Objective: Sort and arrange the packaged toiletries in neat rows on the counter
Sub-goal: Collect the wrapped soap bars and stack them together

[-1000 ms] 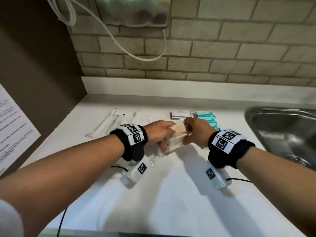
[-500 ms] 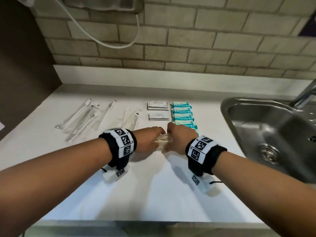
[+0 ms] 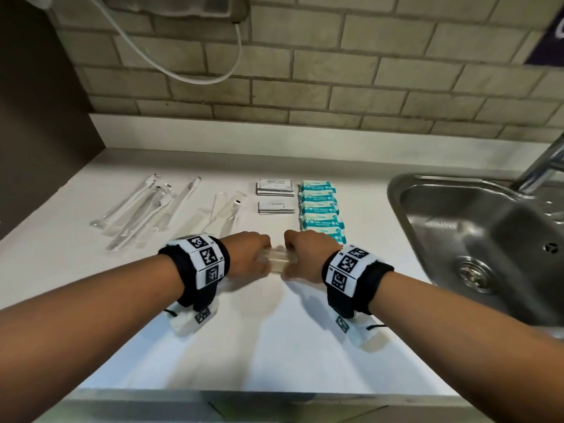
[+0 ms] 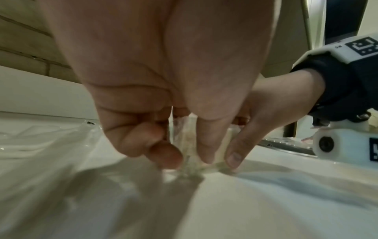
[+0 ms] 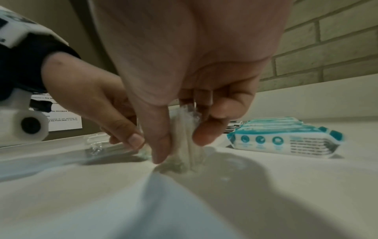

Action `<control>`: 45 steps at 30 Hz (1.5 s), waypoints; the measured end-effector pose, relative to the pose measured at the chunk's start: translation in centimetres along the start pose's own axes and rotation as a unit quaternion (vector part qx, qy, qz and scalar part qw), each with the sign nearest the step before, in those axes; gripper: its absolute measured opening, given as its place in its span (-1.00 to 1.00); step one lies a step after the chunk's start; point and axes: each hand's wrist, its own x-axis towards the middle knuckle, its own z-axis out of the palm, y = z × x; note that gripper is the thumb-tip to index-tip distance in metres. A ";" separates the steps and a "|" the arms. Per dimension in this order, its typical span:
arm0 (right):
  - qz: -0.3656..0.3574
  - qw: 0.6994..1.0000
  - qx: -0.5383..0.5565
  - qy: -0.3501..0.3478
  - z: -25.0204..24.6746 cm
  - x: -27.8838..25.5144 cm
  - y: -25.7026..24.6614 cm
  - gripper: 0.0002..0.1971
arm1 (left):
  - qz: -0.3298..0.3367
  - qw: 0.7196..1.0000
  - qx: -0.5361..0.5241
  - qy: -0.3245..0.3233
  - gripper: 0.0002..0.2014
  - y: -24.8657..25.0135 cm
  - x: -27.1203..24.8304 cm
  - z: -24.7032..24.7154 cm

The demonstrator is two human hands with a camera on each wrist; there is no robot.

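Observation:
Both hands hold a small stack of clear-wrapped beige packets (image 3: 278, 260) on edge against the white counter (image 3: 274, 346). My left hand (image 3: 250, 254) pinches the stack's left end (image 4: 189, 152) between thumb and fingers. My right hand (image 3: 305, 254) pinches the right end (image 5: 187, 137) the same way. Behind them lie a column of teal wipe packs (image 3: 320, 209), two little stacks of white sachets (image 3: 276, 195), and clear-wrapped toothbrushes and combs (image 3: 146, 209) at the left.
A steel sink (image 3: 476, 239) with a tap (image 3: 543, 166) takes up the right side. A brick wall (image 3: 305, 71) with a hanging white cable (image 3: 183, 74) backs the counter. A dark panel (image 3: 36, 117) closes the left side.
Both hands lowered the beige packets from above the counter down onto it, standing them on edge just in front of the sachets and wipes. The head view shifted left and down.

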 end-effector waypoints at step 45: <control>0.008 0.988 0.033 -0.150 -4.8 3.0 -0.6 -0.59 | 0.031 0.985 -0.164 -0.038 -0.70 -1.0 -0.1 -3.4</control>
